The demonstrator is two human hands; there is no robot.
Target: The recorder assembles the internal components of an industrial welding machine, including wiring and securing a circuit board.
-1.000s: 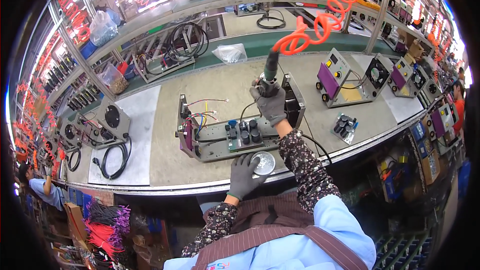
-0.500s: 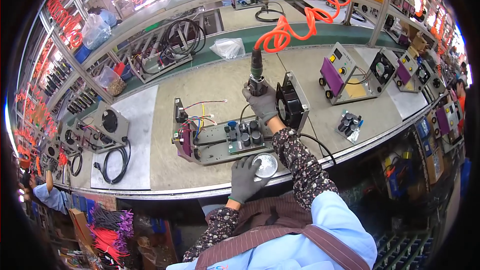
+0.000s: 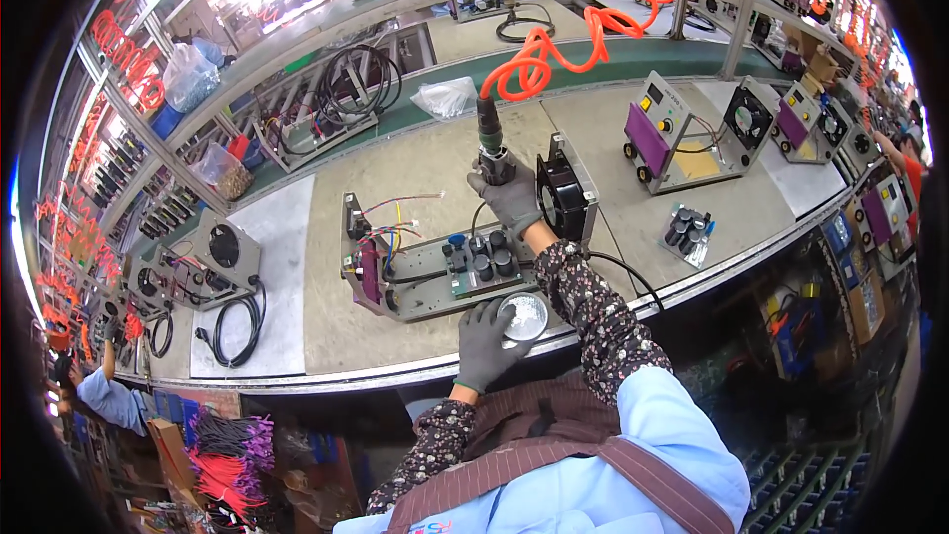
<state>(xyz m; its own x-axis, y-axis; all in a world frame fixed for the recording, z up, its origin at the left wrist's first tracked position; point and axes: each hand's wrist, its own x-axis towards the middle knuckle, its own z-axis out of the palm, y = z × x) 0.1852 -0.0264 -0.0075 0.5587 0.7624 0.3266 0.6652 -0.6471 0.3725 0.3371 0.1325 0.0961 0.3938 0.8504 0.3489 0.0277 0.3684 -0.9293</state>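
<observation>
My right hand [image 3: 509,200], in a grey glove, is wrapped round an air screwdriver [image 3: 490,133] held upright above the chassis, with an orange coiled hose running from its top. Beside that hand stands a black fan [image 3: 561,196] on the end panel of an open metal chassis [image 3: 420,299]. A circuit board [image 3: 484,262] with black capacitors lies in the chassis, and loose coloured wires rise at its left end. My left hand [image 3: 484,344], also gloved, grips the left rim of a round dish [image 3: 524,318] of small silvery parts at the bench's front edge. The screwdriver's tip is hidden.
Another capacitor board [image 3: 686,235] lies to the right, before a chassis with a purple panel [image 3: 647,141]. At left stand a fan unit [image 3: 222,247] and a coiled black cable [image 3: 237,326]. A plastic bag [image 3: 445,97] lies behind. A co-worker's sleeve [image 3: 109,396] shows far left.
The whole view has shifted slightly. My right hand and the screwdriver have moved a little to the left. My left hand stays at the dish.
</observation>
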